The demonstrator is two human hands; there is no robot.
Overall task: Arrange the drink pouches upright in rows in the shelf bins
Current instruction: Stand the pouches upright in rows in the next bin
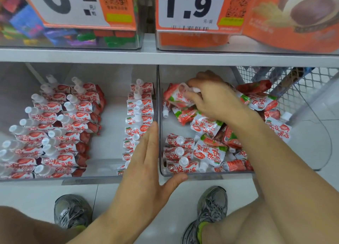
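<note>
Two clear shelf bins sit side by side. The left bin (pixel 102 172) holds red-and-white drink pouches with white caps in rows: two rows at its left (pixel 55 129) and one row along its right wall (pixel 137 118). The right bin (pixel 201 174) holds a loose jumble of pouches (pixel 209 152), with three lined up at its front left (pixel 178 154). My right hand (pixel 211 98) reaches into the back of the right bin and grips one pouch (pixel 174 96) by its top. My left hand (pixel 145 163) lies flat and open against the wall between the bins, thumb at the right bin's front edge.
A shelf edge (pixel 165 57) runs above the bins, carrying bins with price signs "0.2" (pixel 69 3) and "1.9" (pixel 187 5). A wire basket (pixel 293 89) stands to the right of the right bin. My shoes (pixel 73 210) stand on the tiled floor below.
</note>
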